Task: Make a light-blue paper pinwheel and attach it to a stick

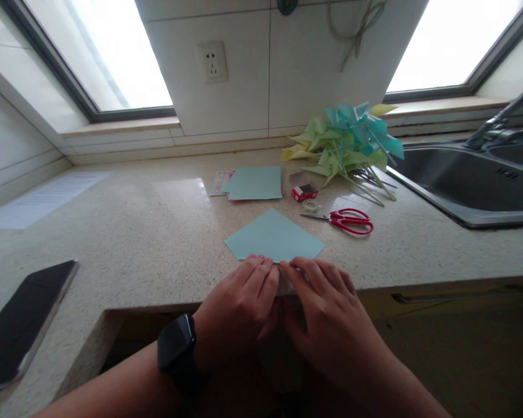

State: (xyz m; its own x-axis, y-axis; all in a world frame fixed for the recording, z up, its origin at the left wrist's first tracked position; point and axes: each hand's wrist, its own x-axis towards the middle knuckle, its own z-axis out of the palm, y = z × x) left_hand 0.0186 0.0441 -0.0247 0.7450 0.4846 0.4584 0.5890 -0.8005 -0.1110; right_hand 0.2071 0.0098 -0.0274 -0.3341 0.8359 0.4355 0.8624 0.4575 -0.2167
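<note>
A light blue sheet of paper (274, 237) lies with a corner pointing to the wall, and its near side shows a straight edge, apparently folded. Against that edge, close to the counter's front, press the curled fingertips of my left hand (244, 302), which has a black watch (176, 342) at its wrist. Beside it, my right hand (325, 307) has its fingers bent over the same edge, the index fingertip on the paper. Both thumbs are low and partly hidden in shadow. Beyond the sheet is a stack of light blue paper (255, 182).
Red-handled scissors (352, 220), a tape roll (310, 206) and a small red box (305, 192) lie to the right. Behind them are several paper pinwheels (353, 136), near a sink (470, 223). At left are a dark tablet or phone (28, 325) and a printed sheet (39, 197).
</note>
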